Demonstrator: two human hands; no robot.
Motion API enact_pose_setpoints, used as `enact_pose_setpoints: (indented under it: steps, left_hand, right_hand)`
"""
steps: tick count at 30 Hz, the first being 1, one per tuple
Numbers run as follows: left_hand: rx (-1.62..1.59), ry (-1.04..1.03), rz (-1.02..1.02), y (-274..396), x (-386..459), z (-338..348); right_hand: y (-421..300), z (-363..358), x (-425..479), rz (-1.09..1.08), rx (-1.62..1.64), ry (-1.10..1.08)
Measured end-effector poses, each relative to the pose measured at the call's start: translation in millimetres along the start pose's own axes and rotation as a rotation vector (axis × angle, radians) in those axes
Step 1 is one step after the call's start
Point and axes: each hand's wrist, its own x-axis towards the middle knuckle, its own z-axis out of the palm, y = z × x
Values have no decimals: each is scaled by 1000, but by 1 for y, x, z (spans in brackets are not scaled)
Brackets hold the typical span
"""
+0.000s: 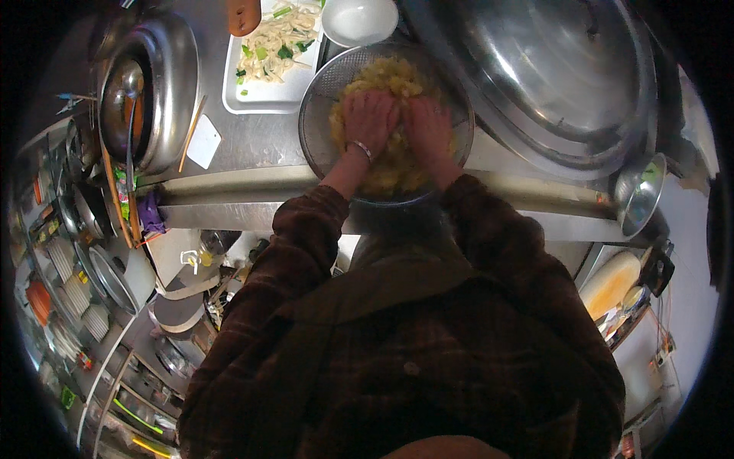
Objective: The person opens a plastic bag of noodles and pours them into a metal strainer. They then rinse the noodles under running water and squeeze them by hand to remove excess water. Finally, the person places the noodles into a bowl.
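A round metal mesh strainer (324, 74) lies before me on the counter and overhangs its front edge. Pale yellow, wet-looking chopped food (393, 74) fills its middle. My left hand (370, 121), with a bracelet at the wrist, presses palm down on the food. Beside it my right hand (429, 127) also rests on the food, the two nearly touching. The fingertips sink partly into the food, so whether the fingers grip any of it cannot be told.
A white tray (230, 94) of pale strips with green pieces and a white bowl (360, 22) stand beyond the strainer. A large metal lid (550, 63) is at right, a metal basin (180, 86) with a ladle (131, 120) at left. A metal bowl (642, 195) sits at the right edge.
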Motion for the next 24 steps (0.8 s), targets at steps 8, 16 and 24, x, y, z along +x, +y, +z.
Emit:
enact_pose_setpoints:
  steps: [8,16,24]
  left_hand:
    - [-317,-60,26,-8,-16,-13]
    - [-372,-12,-89,-42,0,-16]
    - [-471,112,-55,-24,5,-7]
  right_hand:
    - [2,-23,-28,287,538,-248]
    - [9,-27,29,-145,334,62]
    - [8,-7,28,-353,179,8]
